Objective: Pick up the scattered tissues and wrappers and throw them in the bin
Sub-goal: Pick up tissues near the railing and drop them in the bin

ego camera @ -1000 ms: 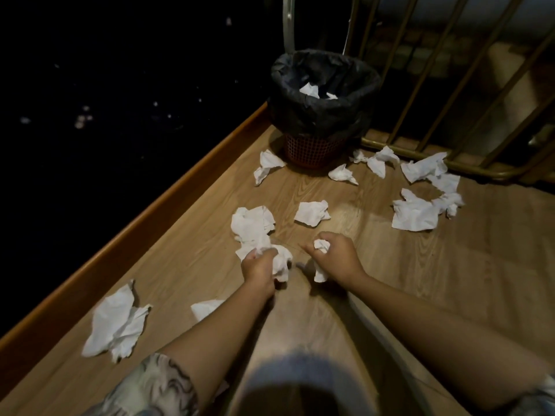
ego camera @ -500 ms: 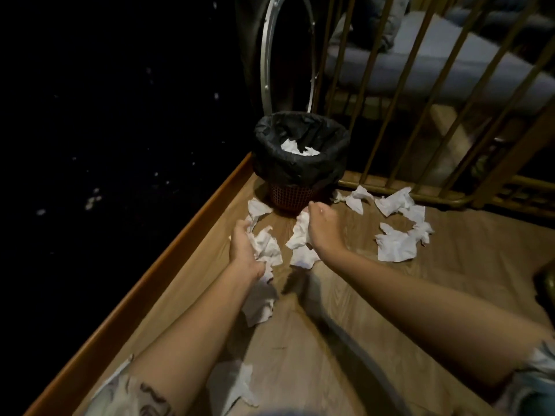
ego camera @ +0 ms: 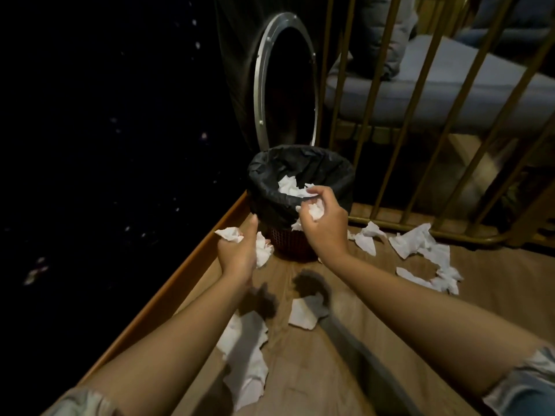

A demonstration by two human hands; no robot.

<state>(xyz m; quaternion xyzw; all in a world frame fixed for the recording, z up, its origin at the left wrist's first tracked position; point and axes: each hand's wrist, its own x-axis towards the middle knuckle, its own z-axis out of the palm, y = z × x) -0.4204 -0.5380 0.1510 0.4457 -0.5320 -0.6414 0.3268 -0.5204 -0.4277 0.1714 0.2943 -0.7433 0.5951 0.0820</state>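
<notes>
Hands reach forward over a wooden floor (ego camera: pixel 375 340) in dim light, seen from above. The right hand (ego camera: pixel 322 222) hovers at the near rim of a small bin (ego camera: pixel 270 187), its fingers curled around a crumpled white tissue (ego camera: pixel 316 211). The left hand (ego camera: pixel 238 253) sits lower and to the left of the bin, closed around another bunch of tissue (ego camera: pixel 230 235) that pokes out on both sides of the fist.

The bin is lined with a black bag and stands in the far corner of the floor, against a wooden edge strip (ego camera: pixel 168 292) on the left and a gold metal railing (ego camera: pixel 426 139) behind. White tissues already lie inside the bin (ego camera: pixel 289 187).

More tissues are scattered on the floor: a loose cluster (ego camera: pixel 426 256) to the right of the bin, one piece (ego camera: pixel 303 315) between the forearms, and a long crumpled one (ego camera: pixel 246 361) beside the left forearm. Whether any of these are wrappers is hard to tell in the low light.

Behind the bin stands a dark object with a round silver ring (ego camera: pixel 261 79).
</notes>
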